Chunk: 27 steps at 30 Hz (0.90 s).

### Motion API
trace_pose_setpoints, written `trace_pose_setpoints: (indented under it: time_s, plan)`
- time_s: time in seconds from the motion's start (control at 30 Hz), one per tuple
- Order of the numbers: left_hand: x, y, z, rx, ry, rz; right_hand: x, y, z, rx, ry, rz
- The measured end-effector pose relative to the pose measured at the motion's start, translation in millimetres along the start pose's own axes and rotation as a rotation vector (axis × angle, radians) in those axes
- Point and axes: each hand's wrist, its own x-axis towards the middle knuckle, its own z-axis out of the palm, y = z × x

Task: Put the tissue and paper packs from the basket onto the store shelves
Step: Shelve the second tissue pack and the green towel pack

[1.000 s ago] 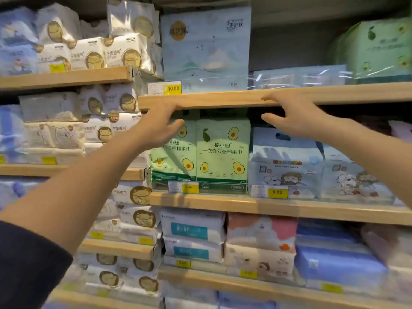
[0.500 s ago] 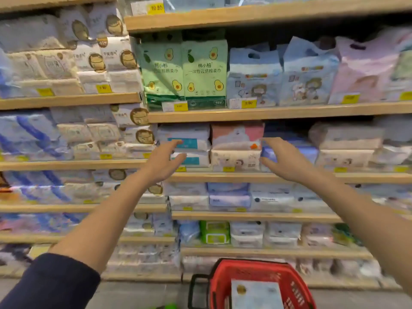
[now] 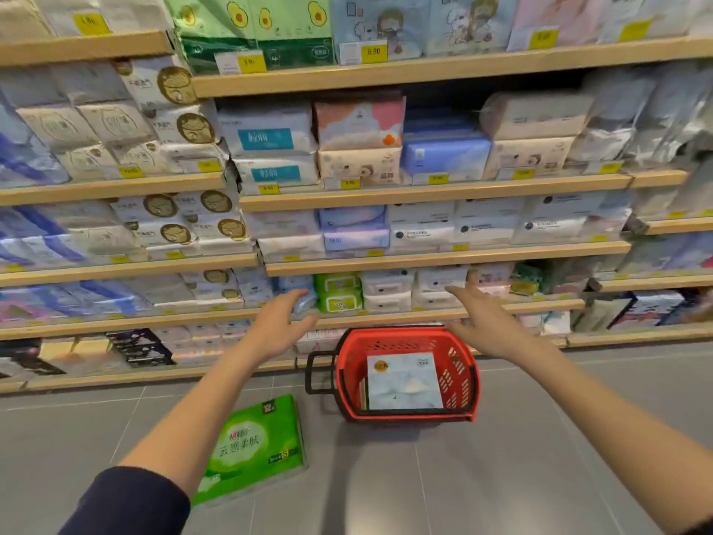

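Note:
A red basket (image 3: 461, 364) with a black handle stands on the grey floor in front of the shelves. Inside it lies a pale blue tissue pack (image 3: 403, 380) with a gold round logo. My left hand (image 3: 279, 326) hovers open above and left of the basket, fingers spread, holding nothing. Open and empty too, my right hand (image 3: 484, 322) hangs above the basket's right rim. A green paper pack (image 3: 254, 446) lies on the floor left of the basket, partly hidden by my left forearm.
Wooden store shelves (image 3: 424, 195) filled with tissue packs and yellow price tags span the whole view, several levels high. The lowest shelf edge (image 3: 636, 335) runs just behind the basket. Grey tiled floor (image 3: 501, 476) stretches in front.
My view has tilted down from the upper shelves to the floor. Both hands have dropped from the top shelf edge to just above the basket, still empty.

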Motion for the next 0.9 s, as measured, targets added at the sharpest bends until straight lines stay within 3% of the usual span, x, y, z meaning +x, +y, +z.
trace_pose_setpoints:
  time_s: [0.5,0.9]
  plan:
    - [-33.8,51.2,128.1,-0.103,-0.139,-0.110,-63.6,110.0,36.8,0.230,-0.176,0.090]
    - [21.5,19.9,172.5,-0.124,-0.234,-0.180,-17.7,134.4,75.0,0.248,-0.279,0.173]
